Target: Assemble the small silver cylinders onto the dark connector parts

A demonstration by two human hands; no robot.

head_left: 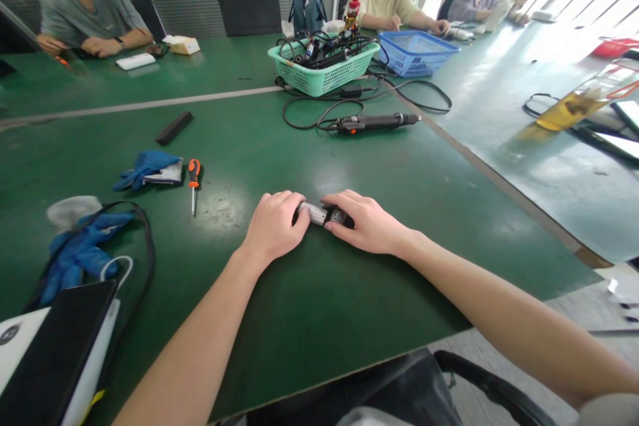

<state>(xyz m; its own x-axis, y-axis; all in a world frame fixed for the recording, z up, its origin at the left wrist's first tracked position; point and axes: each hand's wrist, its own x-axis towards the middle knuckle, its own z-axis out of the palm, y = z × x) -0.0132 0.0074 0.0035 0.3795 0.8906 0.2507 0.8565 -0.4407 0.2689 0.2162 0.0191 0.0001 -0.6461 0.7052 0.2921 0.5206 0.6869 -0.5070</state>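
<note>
A small device with a grey casing and a black end part lies low over the green table, held between both hands. My left hand is closed round its left end, the thumb at the near side. From the right, my right hand pinches the black end between thumb and fingers. Whether the grey and black parts are joined cannot be made out. To the left of my hands, an orange-and-black screwdriver lies on the table with its shaft towards me.
Blue gloves, a black bar and a phone are on the left. Beyond my hands lie a corded electric screwdriver, a green basket of tools and a blue basket. Several people sit across the table.
</note>
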